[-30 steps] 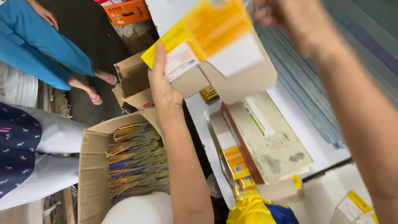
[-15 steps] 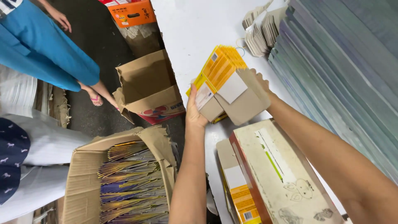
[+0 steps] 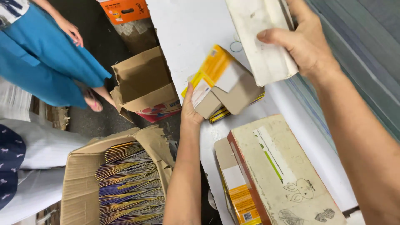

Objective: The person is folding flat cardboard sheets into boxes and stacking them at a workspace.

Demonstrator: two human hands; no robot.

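Observation:
My left hand (image 3: 190, 111) presses the near edge of a folded yellow and grey carton (image 3: 223, 83) that lies on a small stack of flat cartons on the white table (image 3: 187, 29). My right hand (image 3: 306, 43) grips a dirty white flat board (image 3: 260, 37) and holds it above the table's far side. A long worn box with green marks (image 3: 279, 171) lies closer to me on the table, over another flat yellow carton (image 3: 238, 196).
On the floor to the left stand an open cardboard box of flat packed cartons (image 3: 125, 183), an empty brown box (image 3: 143, 85) and an orange box (image 3: 125, 9). A person in blue clothes (image 3: 41, 54) stands at upper left. Stacked grey sheets (image 3: 366, 50) line the right.
The yellow carton has come down onto the table stack. My right hand has let go of it and now holds a white board raised above the table.

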